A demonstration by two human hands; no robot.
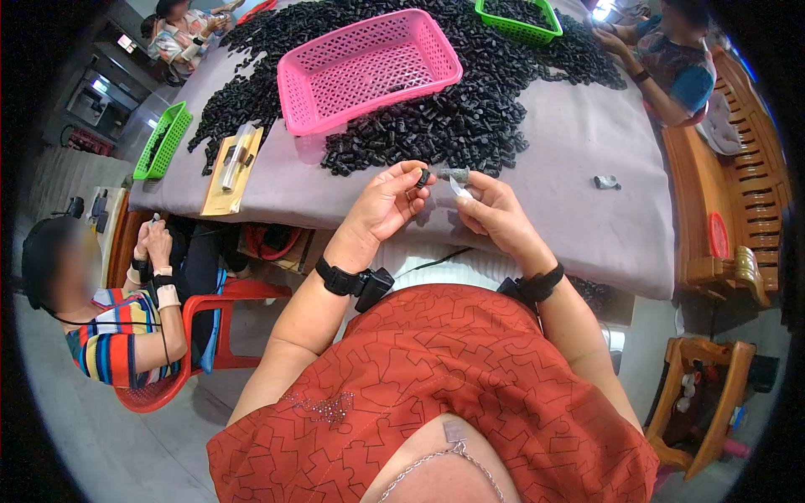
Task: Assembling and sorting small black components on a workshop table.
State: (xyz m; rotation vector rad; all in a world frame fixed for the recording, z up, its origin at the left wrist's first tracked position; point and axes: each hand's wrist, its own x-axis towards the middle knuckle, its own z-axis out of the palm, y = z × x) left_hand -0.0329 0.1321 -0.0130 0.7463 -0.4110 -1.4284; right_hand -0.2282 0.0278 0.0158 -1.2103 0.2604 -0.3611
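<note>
My left hand [384, 204] pinches a small black ribbed piece [423, 178] between thumb and fingertips. Just to its right, my right hand [501, 215] is closed on a small tool with a pale, blade-like part [459, 187]. A rough grey-green part beside the blade points toward the black piece; whether it belongs to the tool I cannot tell. Both hands are over the near edge of a table with a grey-mauve cloth [579, 201]. A large heap of similar black pieces [419, 142] lies just beyond them.
A pink perforated basket [369, 117] rests on the heap. Green baskets stand at the far right [524, 29] and left [162, 142]. A yellow board [225, 189] bears a clear tube. A small grey cylinder [605, 182] lies right. Co-workers sit around; one in a red chair [222, 331] is at left.
</note>
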